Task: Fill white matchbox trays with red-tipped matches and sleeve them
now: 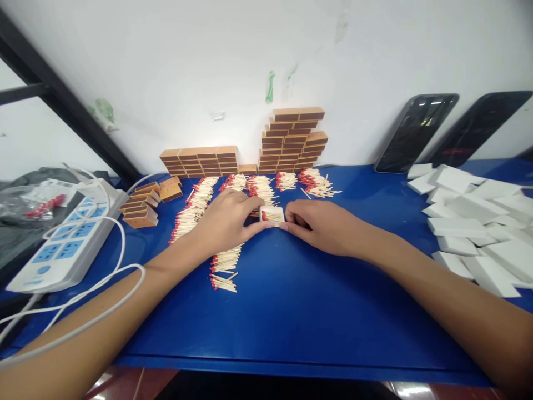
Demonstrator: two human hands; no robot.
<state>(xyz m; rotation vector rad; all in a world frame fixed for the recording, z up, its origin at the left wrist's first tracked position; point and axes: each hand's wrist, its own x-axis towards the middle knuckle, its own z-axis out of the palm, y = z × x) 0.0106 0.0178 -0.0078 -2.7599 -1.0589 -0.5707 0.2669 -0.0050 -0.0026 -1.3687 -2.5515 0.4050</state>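
Observation:
A small white matchbox tray (272,215) with some red-tipped matches in it is between my hands, just above or on the blue table. My left hand (227,219) pinches its left end between thumb and fingers. On the right end, the thumb and curled fingers of my right hand (318,225) close against the tray. Rows of loose matches (225,260) lie under and around my left hand, their red heads mostly to the left. Another heap of matches (318,183) lies beyond my right hand.
Matchboxes stand stacked by the wall, a low block (200,162) and a taller pile (289,141). More matchboxes (141,205) lie at left beside a power strip (62,244) with looping white cable. White trays (474,216) are heaped at right, below two leaning phones (418,133).

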